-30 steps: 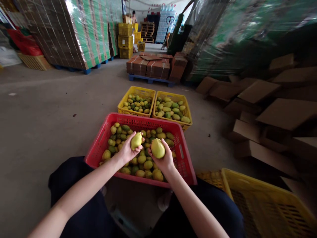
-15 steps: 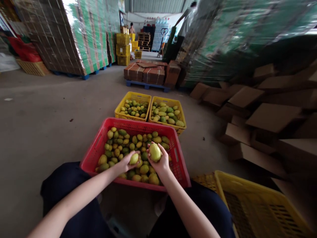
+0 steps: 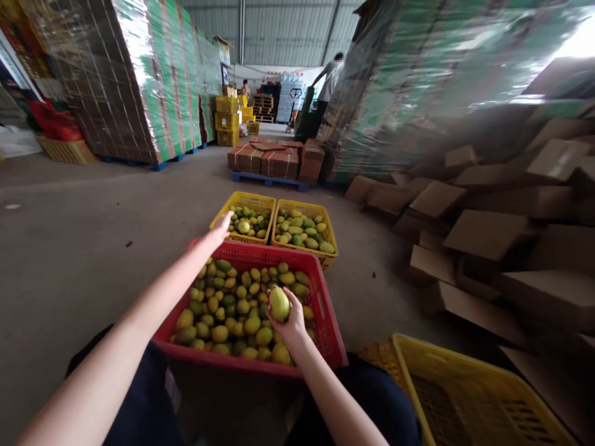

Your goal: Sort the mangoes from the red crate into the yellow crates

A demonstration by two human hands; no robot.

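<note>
My right hand (image 3: 289,317) is wrapped round a large yellow-green fruit (image 3: 279,304), smooth and slightly pear-shaped, above the red crate (image 3: 333,310). Many smaller green and yellow oval fruits (image 3: 252,326) fill that crate in front of my knees. My left hand (image 3: 223,227) reaches past its far rim to the left yellow crate (image 3: 251,197), fingers stretched out and holding nothing. A pale yellow fruit (image 3: 244,227) lies just right of these fingers, on top of the fruit there. Longer green-yellow fruits (image 3: 297,230) lie in the right yellow crate (image 3: 331,228).
Another yellow crate (image 3: 465,356) stands by my right knee. Flattened and open cardboard boxes (image 3: 486,234) are heaped on the right. Ahead, a blue pallet (image 3: 269,181) bears bundled cardboard (image 3: 279,164). Wrapped stacks (image 3: 171,87) rise on both sides; a person (image 3: 329,80) stands farther back.
My left hand has moved forward and left from over the red crate to the left yellow crate and let go of its fruit. My right hand still holds the same fruit.
</note>
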